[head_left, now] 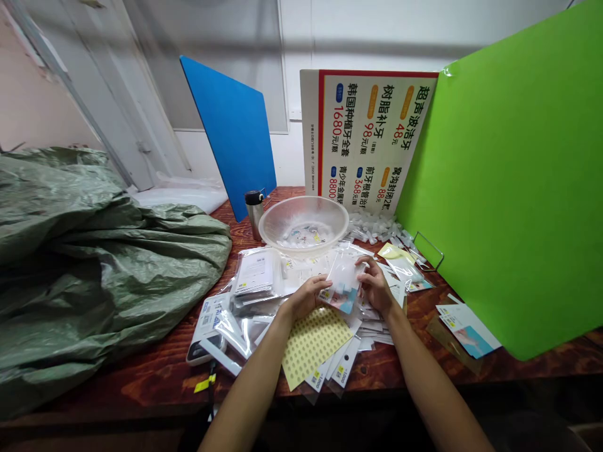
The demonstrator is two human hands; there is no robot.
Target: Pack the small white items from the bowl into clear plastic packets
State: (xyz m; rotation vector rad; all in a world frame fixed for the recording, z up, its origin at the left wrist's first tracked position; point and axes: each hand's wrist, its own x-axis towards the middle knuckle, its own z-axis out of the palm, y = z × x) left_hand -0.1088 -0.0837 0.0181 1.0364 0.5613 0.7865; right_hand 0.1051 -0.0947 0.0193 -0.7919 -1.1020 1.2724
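Between my two hands is a clear plastic packet (pixel 343 279) with a printed card in it, white above and blue at its lower edge. My left hand (pixel 308 295) is closed on its left side, the fingers pinching the edge. On the opposite side, my right hand (pixel 375 284) grips the packet's right edge with thumb and fingers. Just below lies a yellow sheet of small round stickers (pixel 315 342), on top of several packaged cards (pixel 346 370). To the left is a stack of clear-bagged white cards (pixel 257 273).
Behind my hands stands a translucent plastic basin (pixel 304 235) with small items inside. A steel flask (pixel 254 216) is left of it; small white pieces (pixel 372 226) lie right. Blue (pixel 235 138) and green (pixel 509 188) boards stand upright. Green tarpaulin (pixel 94 276) covers the left side.
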